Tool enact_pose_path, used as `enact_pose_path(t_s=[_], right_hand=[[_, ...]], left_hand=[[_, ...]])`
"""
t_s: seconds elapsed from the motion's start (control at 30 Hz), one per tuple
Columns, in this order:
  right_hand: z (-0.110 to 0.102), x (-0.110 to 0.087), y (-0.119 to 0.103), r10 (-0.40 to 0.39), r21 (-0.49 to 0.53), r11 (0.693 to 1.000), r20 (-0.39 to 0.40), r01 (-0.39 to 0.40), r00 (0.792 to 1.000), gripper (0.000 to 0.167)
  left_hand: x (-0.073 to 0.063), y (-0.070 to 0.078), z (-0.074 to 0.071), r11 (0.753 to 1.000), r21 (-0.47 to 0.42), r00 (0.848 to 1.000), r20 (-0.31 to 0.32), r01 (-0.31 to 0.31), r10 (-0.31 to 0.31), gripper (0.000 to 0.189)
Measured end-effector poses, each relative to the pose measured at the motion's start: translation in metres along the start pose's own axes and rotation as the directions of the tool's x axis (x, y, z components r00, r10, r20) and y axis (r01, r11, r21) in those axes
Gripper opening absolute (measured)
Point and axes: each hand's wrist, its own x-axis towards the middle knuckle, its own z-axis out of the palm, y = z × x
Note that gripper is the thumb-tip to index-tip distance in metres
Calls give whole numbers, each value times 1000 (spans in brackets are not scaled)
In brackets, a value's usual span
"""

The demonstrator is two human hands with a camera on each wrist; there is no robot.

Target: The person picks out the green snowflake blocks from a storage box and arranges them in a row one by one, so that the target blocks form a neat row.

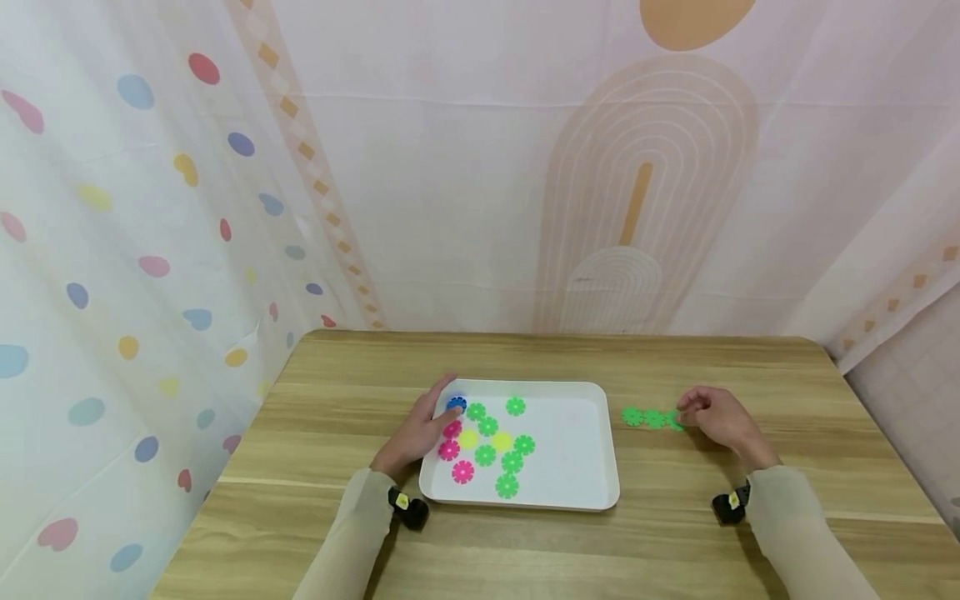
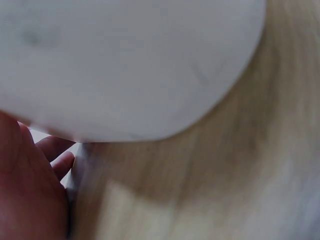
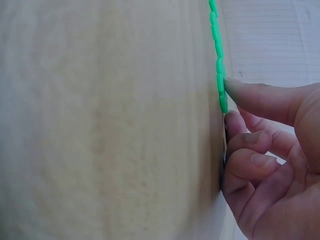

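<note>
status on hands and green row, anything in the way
Left hand at rim of tray. Right hand touching right end of green row. That hand partly covers it; nothing else does.

Long pale beige sleeves (image 1: 351,521), and two boxy black wrist cameras (image 1: 415,514), each with a small yellow marking (image 1: 402,501)

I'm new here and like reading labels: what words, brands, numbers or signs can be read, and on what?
None can be read.
The white tray, flower-shaped discs and patterned curtain show no readable lettering.
The yellow patches on the black wrist devices are too small to read, if marked.
</note>
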Motion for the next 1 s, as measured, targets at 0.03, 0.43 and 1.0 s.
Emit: enact_pose_path(t_s=[0.03, 0.43, 1.0], right_hand=[[0, 0, 0, -3, -3, 1000, 8, 3, 1000, 17], [2, 10, -35, -122, -22, 992, -6, 122, 992, 24], [53, 47, -127, -290, 121, 956, 219, 269, 932, 13]], left_hand=[[0, 0, 0, 1000, 0, 1000, -1, -2, 2, 59], [0, 1, 0, 1000, 4, 1000, -1, -3, 3, 59], [-3, 7, 0, 1000, 23, 1000, -7, -17, 17, 59]])
